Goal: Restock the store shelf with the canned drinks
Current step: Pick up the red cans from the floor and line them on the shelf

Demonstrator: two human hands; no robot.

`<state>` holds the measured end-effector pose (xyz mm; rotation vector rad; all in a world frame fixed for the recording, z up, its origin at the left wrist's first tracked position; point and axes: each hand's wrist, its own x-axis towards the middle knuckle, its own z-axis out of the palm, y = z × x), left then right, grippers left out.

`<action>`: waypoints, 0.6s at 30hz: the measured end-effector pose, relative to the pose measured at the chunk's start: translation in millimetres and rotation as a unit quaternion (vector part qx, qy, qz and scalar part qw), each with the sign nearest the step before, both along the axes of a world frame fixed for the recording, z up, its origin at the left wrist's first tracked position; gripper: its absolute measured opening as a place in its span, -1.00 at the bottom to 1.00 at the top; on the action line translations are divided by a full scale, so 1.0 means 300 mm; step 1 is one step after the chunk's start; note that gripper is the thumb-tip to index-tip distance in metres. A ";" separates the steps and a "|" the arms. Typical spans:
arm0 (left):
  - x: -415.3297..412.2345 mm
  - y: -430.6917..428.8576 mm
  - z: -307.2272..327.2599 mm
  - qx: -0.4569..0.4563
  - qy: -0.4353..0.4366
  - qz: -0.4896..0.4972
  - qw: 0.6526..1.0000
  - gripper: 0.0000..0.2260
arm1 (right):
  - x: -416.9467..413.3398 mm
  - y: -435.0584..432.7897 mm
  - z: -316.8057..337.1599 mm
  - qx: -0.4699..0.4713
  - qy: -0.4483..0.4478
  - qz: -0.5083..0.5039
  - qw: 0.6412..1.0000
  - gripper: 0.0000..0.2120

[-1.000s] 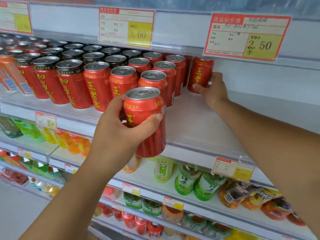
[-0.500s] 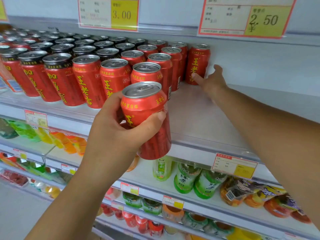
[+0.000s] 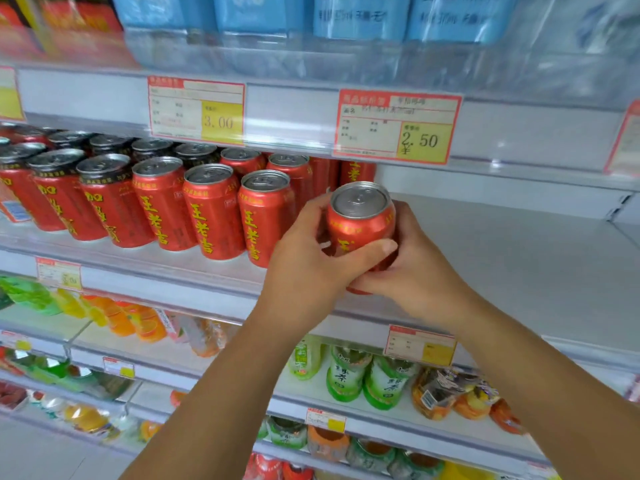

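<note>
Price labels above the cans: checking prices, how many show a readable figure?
2: the 3.00 label over the standing cans, the 2.50 label over the held can. Cut-off labels at the left edge and right edge are unreadable.

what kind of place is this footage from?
Most likely a convenience store: price tags on the shelf edges, rows of red canned drinks, bottled green tea below. The left hand and right hand grip another can.
</note>
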<state>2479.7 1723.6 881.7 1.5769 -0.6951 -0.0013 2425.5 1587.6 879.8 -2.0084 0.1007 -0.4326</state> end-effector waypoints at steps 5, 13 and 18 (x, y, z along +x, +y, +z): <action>0.081 0.122 -0.096 0.227 -0.117 0.063 0.965 -0.45 | 0.093 -0.084 -0.015 -0.013 0.065 -0.006 0.998 -0.23; 0.137 0.187 -0.238 0.196 -0.329 0.074 0.921 -0.65 | 0.304 -0.140 -0.034 -0.056 0.065 -0.066 0.994 -0.19; 0.131 0.187 -0.243 0.204 -0.313 0.071 0.925 -0.65 | 0.402 -0.159 -0.052 -0.047 0.027 -0.147 0.988 -0.23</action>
